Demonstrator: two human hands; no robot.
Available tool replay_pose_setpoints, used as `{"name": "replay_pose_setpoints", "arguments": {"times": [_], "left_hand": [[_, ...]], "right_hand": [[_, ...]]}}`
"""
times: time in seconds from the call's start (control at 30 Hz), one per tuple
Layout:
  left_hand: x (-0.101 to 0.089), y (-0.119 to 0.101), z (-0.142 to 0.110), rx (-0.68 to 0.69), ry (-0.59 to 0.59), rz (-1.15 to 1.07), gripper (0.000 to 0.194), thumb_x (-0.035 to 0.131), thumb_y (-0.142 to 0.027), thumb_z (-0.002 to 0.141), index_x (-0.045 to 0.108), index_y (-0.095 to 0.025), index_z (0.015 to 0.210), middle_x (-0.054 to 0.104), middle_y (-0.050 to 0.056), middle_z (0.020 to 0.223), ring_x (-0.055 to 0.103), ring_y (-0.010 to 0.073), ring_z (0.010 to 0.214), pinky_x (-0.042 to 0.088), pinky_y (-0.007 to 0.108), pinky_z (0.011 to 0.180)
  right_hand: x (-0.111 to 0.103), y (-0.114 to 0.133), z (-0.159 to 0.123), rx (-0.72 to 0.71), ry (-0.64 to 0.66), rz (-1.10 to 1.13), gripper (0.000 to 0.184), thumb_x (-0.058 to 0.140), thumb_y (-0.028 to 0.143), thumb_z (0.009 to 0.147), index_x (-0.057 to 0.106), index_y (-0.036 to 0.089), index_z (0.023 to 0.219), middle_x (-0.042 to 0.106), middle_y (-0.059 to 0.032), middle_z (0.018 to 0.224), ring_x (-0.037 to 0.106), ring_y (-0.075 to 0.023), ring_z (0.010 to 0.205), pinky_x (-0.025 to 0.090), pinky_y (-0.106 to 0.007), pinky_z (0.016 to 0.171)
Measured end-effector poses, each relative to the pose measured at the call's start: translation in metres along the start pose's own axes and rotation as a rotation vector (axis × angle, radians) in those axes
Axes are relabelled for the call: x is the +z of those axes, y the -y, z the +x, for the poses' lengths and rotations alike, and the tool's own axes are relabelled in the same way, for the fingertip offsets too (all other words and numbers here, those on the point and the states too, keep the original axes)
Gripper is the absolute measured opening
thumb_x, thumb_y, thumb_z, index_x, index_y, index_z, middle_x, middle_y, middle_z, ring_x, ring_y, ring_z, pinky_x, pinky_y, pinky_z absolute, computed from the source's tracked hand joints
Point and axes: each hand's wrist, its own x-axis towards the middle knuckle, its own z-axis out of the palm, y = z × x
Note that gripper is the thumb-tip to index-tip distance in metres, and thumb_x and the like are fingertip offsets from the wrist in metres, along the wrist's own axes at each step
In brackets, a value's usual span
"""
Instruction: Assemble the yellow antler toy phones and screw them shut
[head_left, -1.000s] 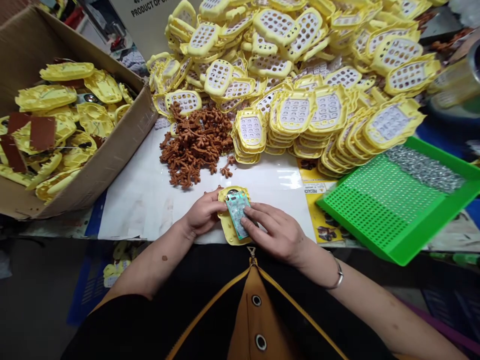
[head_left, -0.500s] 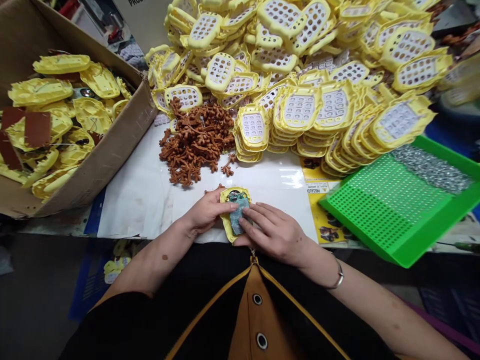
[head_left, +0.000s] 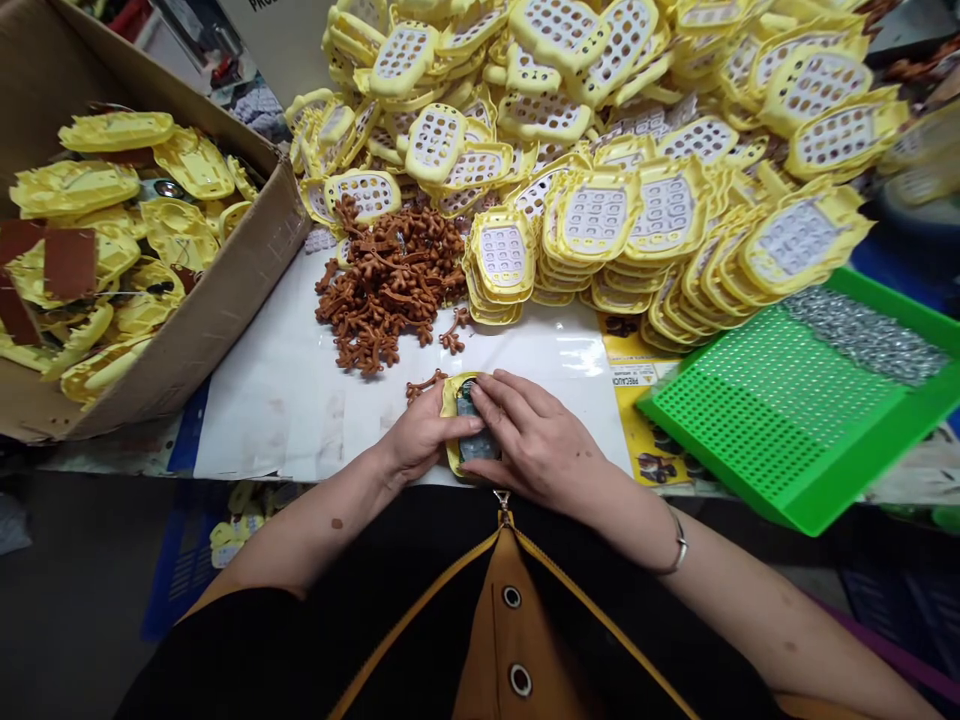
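Shell (head_left: 450,398) of curved yellow plastic sits at the white table (head_left: 262,420)'s near edge, grasped by the left hand (head_left: 411,435) at its side and the right hand (head_left: 544,430) across the flat circuit board (head_left: 480,446) inside. Beyond lie knobbly brown pieces (head_left: 386,290), a perforated green tray (head_left: 817,515) with shiny metal bits (head_left: 862,335), then stacked yellow covers (head_left: 596,215) with gridded pale faces.
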Motion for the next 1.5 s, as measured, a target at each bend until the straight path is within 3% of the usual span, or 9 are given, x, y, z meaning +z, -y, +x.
{"name": "replay_pose_setpoints", "arguments": {"times": [0.2, 0.37, 0.6, 1.27, 1.5], "left_hand": [[0.001, 0.005, 0.003, -0.030, 0.011, -0.037, 0.044, 0.081, -0.010, 0.059, 0.063, -0.016, 0.099, 0.070, 0.004, 0.091, 0.067, 0.0183, 0.087, 0.049, 0.028, 0.080], [-0.003, 0.006, 0.005, -0.069, -0.001, -0.043, 0.047, 0.081, -0.008, 0.056, 0.062, -0.016, 0.099, 0.070, 0.003, 0.088, 0.066, 0.0161, 0.083, 0.049, 0.026, 0.077], [-0.007, 0.007, 0.008, -0.070, 0.021, -0.056, 0.045, 0.079, -0.005, 0.057, 0.062, -0.016, 0.097, 0.068, 0.002, 0.087, 0.064, 0.0144, 0.080, 0.048, 0.024, 0.074], [-0.008, 0.009, 0.008, -0.080, 0.017, -0.074, 0.042, 0.077, -0.003, 0.059, 0.064, -0.016, 0.097, 0.068, 0.002, 0.089, 0.063, 0.0134, 0.079, 0.047, 0.024, 0.074], [-0.008, 0.008, 0.008, -0.104, -0.005, -0.045, 0.044, 0.077, -0.003, 0.057, 0.062, -0.017, 0.096, 0.066, 0.001, 0.085, 0.062, 0.0139, 0.079, 0.045, 0.027, 0.077]], "right_hand": [[0.003, 0.000, -0.004, 0.024, 0.027, 0.022, 0.075, 0.063, 0.054, 0.079, 0.055, -0.008, 0.122, 0.062, -0.0287, 0.119, 0.057, -0.0378, 0.116, 0.054, -0.050, 0.096], [0.009, -0.001, -0.008, 0.073, 0.070, 0.099, 0.072, 0.059, 0.054, 0.082, 0.051, -0.001, 0.129, 0.059, -0.0267, 0.125, 0.053, -0.0368, 0.121, 0.053, -0.054, 0.096], [0.009, 0.001, -0.003, 0.101, 0.088, 0.104, 0.075, 0.061, 0.055, 0.079, 0.053, -0.003, 0.125, 0.059, -0.0280, 0.123, 0.054, -0.0384, 0.119, 0.053, -0.053, 0.097], [0.012, -0.005, -0.006, 0.145, 0.116, 0.241, 0.075, 0.063, 0.053, 0.079, 0.043, 0.007, 0.135, 0.054, -0.0255, 0.127, 0.050, -0.0378, 0.122, 0.050, -0.060, 0.097], [0.009, -0.003, -0.005, 0.167, 0.151, 0.229, 0.073, 0.063, 0.051, 0.080, 0.045, 0.005, 0.133, 0.053, -0.0265, 0.128, 0.050, -0.0384, 0.122, 0.050, -0.059, 0.098]]}}
